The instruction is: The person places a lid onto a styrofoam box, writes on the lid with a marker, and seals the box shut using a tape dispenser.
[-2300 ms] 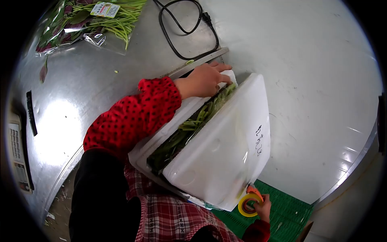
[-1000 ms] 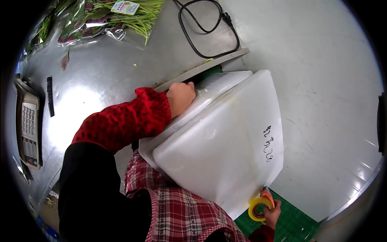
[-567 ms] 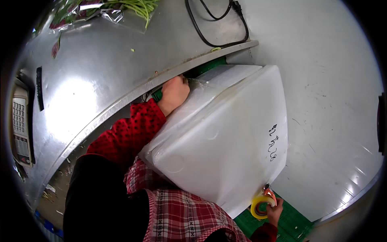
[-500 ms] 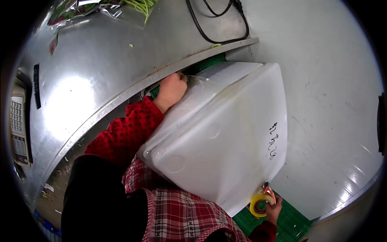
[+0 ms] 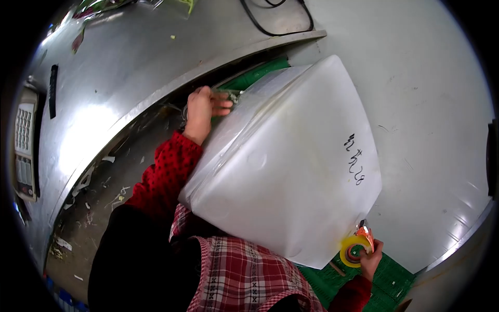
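Observation:
A large white foam box (image 5: 280,171) with handwritten marks stands tilted in front of me, its lid seam running along the left side. My left hand (image 5: 207,110) is beside the box's upper left side, fingers stretched and a little apart, with nothing clearly gripped. Close to its fingertips is a shiny scrap of clear film (image 5: 234,97), too blurred to make out. Down at the box's lower right corner, my right hand (image 5: 371,258) is closed around an orange tape dispenser (image 5: 367,234). A yellow roll of tape (image 5: 347,253) sits on the dispenser.
A metal table (image 5: 135,62) curves along the left and top, bearing leafy greens in plastic (image 5: 99,7), a black cable (image 5: 260,26) and a keypad device (image 5: 25,140). Green crates (image 5: 387,275) lie below the box. Scraps litter the floor (image 5: 104,203). A grey panel (image 5: 426,130) stands at right.
My left hand has moved left, off the box, and its fingers have spread. My right hand has shifted right and slightly up with the tape dispenser. The box has turned a little.

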Demonstrator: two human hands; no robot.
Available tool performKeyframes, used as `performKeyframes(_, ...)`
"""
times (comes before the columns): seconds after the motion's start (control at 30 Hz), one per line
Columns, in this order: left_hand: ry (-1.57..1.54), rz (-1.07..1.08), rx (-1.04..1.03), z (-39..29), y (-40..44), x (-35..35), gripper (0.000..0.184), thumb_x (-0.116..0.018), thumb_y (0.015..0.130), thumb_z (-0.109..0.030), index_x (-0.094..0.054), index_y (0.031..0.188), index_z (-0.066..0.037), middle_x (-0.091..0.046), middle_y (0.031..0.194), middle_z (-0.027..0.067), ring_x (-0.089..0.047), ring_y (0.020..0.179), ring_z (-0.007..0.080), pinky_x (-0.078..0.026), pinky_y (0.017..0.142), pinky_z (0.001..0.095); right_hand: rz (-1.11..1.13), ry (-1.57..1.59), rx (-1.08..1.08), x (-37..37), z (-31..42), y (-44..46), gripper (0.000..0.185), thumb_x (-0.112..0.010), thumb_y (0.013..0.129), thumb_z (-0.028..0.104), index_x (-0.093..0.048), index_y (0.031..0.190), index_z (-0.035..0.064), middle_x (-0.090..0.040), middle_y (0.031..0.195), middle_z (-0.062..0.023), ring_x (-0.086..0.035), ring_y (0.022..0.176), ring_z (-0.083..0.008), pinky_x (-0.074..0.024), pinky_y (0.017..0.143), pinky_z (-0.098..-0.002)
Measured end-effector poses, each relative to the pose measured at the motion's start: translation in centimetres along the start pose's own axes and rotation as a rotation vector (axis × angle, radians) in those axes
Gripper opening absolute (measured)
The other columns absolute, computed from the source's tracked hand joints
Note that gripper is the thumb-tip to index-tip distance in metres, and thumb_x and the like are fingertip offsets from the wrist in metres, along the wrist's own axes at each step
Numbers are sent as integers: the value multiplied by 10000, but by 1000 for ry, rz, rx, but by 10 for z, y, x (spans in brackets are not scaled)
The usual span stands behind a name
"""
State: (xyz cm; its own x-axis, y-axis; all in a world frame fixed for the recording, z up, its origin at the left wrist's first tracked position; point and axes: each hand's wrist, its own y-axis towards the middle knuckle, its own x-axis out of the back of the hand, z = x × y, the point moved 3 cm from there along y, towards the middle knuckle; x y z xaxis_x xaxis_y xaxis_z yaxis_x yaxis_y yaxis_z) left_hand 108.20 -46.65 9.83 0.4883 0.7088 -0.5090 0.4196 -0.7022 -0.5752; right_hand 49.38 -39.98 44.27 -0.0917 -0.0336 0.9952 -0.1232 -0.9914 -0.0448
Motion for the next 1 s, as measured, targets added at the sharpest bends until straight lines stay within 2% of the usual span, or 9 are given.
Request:
performKeyframes(0.13, -27, -32, -202, -22, 6, 5, 331, -351, 901, -183, -530, 913, 94, -663, 897, 250, -670, 682, 318, -585, 613, 415, -7, 15, 14, -2, 4, -13, 450, -592, 690, -86, -503, 1121, 6, -597, 1002, -133, -601, 924, -237, -480, 856, -332)
performKeyframes(0.3, -136, -105, -188, -42, 14, -11, 292, -373, 885, -164, -505, 885, 96, -640, 862, 259, -666, 647, 346, -580, 559, 427, -57, 95, 199, -9, -5, -11, 419, -526, 715, -85, -492, 1124, -1, -549, 951, -91, -534, 852, -184, -443, 838, -285)
performKeyframes(0.63, -207, -177, -222, -33, 16, -25, 227, -409, 868, -121, -506, 871, 84, -630, 848, 236, -666, 631, 322, -593, 530, 409, 24, 167, 138, -10, -15, -3, 412, -543, 694, -89, -492, 1099, -35, -550, 986, -106, -544, 877, -172, -454, 837, -283)
performKeyframes(0.7, -121, -178, -153, -22, 25, -20, 273, -399, 880, -120, -528, 900, 119, -612, 788, 210, -666, 607, 306, -587, 483, 413, 47, 195, 131, -13, -14, -3, 407, -539, 687, -92, -491, 1088, -39, -539, 975, -100, -539, 848, -166, -455, 805, -271)
performKeyframes(0.73, -63, -159, -126, -22, 24, -16, 219, -414, 871, -62, -525, 918, 120, -620, 842, 223, -676, 697, 331, -615, 571, 418, 38, 206, 144, -13, -12, -5, 407, -539, 687, -92, -491, 1088, -39, -539, 975, -100, -539, 848, -166, -455, 805, -271)
performKeyframes(0.83, 7, -43, -102, -4, 42, -28, 282, -406, 902, -41, -524, 1049, 169, -612, 905, 240, -682, 786, 352, -623, 594, 435, 34, 289, 143, -13, -8, -7, 383, -519, 682, -92, -484, 1059, -33, -493, 933, -78, -500, 779, -141, -443, 723, -244)
performKeyframes(0.93, 195, 38, -47, 0, 59, -41, 293, -423, 920, -76, -542, 1012, 175, -619, 925, 238, -694, 754, 330, -619, 579, 411, 51, 303, 75, -12, -2, -10, 384, -518, 674, -93, -482, 1052, -32, -492, 935, -73, -497, 775, -133, -447, 698, -240)
performKeyframes(0.97, 253, 91, -2, 3, 67, -45, 300, -434, 918, -90, -542, 1005, 177, -629, 913, 245, -698, 738, 318, -612, 550, 395, 97, 311, 58, -8, -2, -10, 388, -488, 690, -112, -501, 1070, -36, -529, 948, -76, -522, 846, -143, -428, 793, -244)
performKeyframes(1.0, 281, 60, -2, 5, 72, -52, 297, -435, 905, -91, -560, 979, 167, -639, 887, 249, -699, 728, 317, -604, 528, 392, 98, 305, 64, -5, -7, -10, 388, -488, 690, -112, -501, 1070, -36, -529, 948, -76, -522, 846, -143, -428, 793, -244)
